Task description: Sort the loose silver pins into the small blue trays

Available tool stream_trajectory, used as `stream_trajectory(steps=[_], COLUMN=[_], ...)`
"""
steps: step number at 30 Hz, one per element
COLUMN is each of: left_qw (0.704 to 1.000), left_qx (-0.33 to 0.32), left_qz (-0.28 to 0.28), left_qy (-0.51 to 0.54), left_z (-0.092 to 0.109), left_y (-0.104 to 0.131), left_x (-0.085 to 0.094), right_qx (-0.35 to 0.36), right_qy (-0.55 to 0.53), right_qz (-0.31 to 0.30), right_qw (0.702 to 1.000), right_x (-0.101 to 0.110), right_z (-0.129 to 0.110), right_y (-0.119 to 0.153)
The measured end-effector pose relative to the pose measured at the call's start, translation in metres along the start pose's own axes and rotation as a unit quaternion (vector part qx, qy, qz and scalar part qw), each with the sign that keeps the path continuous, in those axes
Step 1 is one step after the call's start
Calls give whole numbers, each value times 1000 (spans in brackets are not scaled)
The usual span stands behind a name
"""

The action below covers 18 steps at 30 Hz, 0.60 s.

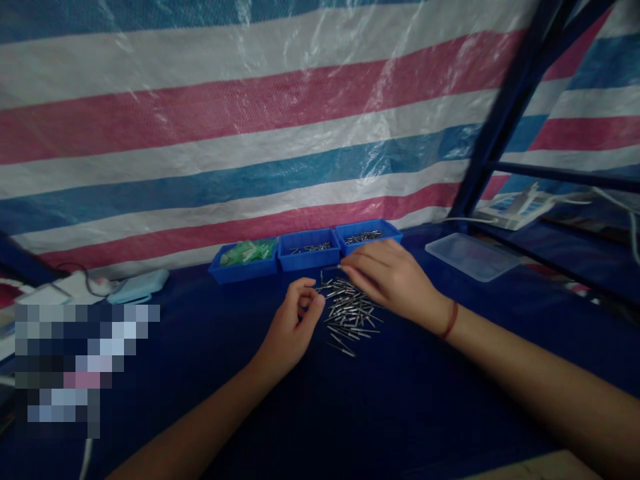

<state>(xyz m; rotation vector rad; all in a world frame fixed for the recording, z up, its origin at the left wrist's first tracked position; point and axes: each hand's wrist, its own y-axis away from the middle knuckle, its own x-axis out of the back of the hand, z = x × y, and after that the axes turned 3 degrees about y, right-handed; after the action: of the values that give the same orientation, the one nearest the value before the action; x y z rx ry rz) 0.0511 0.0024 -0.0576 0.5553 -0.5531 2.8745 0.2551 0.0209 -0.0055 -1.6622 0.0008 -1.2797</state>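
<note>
A loose pile of thin metal pieces (350,310) lies on the dark blue table (320,413). At the pile's left edge is my left hand (295,320), its fingers curled with thumb and fingertips close together; whether something small is between them is unclear. My right hand (397,277) is over the pile's upper right side, fingertips pinched on a small thin piece (338,267). Behind the hands stand three blue bins: the left bin (243,272) holds green pieces (249,251), the middle bin (310,259) and right bin (395,233) hold metal pieces.
A clear plastic lid (473,256) lies at the right. A light blue case (139,287) and white items with a cable are at the far left. A power strip (517,207) sits by the blue frame at the right. Striped sheeting hangs behind.
</note>
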Motion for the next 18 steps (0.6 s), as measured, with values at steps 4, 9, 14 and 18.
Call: stream_trajectory(steps=[4,9,14,18], left_qw=[998,979,950,933], left_qx=[-9,-62,-98,-117], left_qz=[-31,-138,-225,-272], left_qy=[-57,-137,-194,-206], left_z=[0,5,11,15], left_y=[1,2,-1,-3], left_x=[-1,2,10,16], right_qx=[-145,-185,-209,-153], right_qy=[74,108,62,-17], right_qz=[105,27,33,-11], right_qw=[981,976,975,988], right_x=[-11,-29,-20,-13], right_z=[55,95,81,53], right_y=[-5,11,19,13])
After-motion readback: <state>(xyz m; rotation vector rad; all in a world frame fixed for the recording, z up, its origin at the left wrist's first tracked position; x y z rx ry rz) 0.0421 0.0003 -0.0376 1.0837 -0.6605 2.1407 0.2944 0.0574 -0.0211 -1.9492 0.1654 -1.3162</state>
